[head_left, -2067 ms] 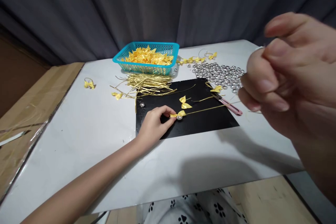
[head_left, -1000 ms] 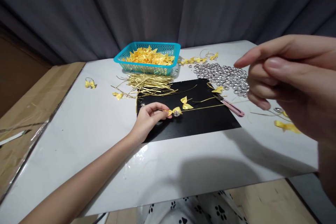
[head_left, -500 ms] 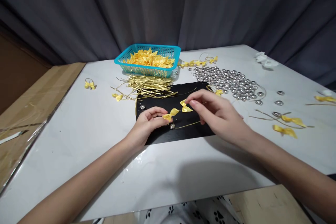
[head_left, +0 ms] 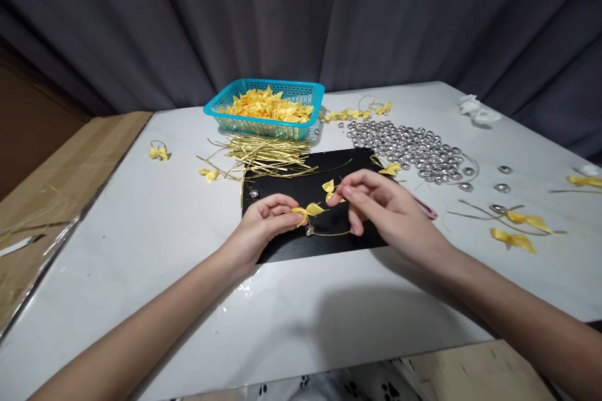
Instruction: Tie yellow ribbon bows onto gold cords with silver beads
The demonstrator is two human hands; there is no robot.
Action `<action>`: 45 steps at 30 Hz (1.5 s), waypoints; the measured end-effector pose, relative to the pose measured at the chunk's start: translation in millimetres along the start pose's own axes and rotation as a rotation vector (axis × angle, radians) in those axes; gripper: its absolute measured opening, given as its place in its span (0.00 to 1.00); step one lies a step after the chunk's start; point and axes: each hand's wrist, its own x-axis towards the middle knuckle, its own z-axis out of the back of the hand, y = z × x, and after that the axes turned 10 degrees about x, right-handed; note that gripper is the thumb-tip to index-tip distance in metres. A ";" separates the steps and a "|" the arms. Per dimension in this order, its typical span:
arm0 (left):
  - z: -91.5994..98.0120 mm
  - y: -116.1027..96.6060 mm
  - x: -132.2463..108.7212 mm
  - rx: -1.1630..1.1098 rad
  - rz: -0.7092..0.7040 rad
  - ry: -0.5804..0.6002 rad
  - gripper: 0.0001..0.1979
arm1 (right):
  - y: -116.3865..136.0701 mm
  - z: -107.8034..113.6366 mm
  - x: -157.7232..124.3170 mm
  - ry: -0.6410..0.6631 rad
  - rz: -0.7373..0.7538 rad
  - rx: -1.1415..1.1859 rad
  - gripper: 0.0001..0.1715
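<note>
My left hand point(head_left: 264, 221) pinches a small yellow ribbon bow point(head_left: 308, 210) over the black mat point(head_left: 301, 185). A thin gold wire point(head_left: 332, 234) with a small silver bell point(head_left: 309, 232) hangs from the bow and curves to the right. My right hand point(head_left: 383, 210) is curled with its fingers closed on the other end of that wire. A second yellow bow point(head_left: 328, 187) lies on the mat just past my right fingertips.
A teal basket point(head_left: 310, 89) of yellow bows stands at the back, a heap of gold wires point(head_left: 263, 151) before it. Silver bells point(head_left: 404, 141) spread at the right. Finished bows point(head_left: 522, 229) lie far right. A pink knife point(head_left: 427, 209) peeks out behind my right hand. Cardboard point(head_left: 51, 182) borders the left.
My right hand came down from close to the camera to the mat and took the wire's end. My left hand lifted the bow slightly and drew it nearer.
</note>
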 end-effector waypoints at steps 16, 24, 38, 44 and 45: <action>-7.6 6.7 -3.3 0.086 -0.145 -0.063 0.07 | -14.7 -19.0 -7.6 0.098 -0.073 0.095 0.15; -5.9 8.7 -7.2 0.085 -0.089 -0.007 0.05 | -14.6 -22.3 -6.4 0.173 -0.061 0.095 0.13; -3.2 1.3 -3.9 0.093 -0.141 -0.121 0.07 | 17.2 -7.0 1.0 0.063 0.122 0.058 0.08; -1.1 2.6 -3.6 0.008 -0.108 -0.089 0.04 | 81.3 -10.2 -7.6 0.034 0.358 0.040 0.04; -1.1 3.0 -4.4 -0.002 -0.108 -0.074 0.04 | 87.5 -12.3 -7.9 0.053 0.369 0.022 0.04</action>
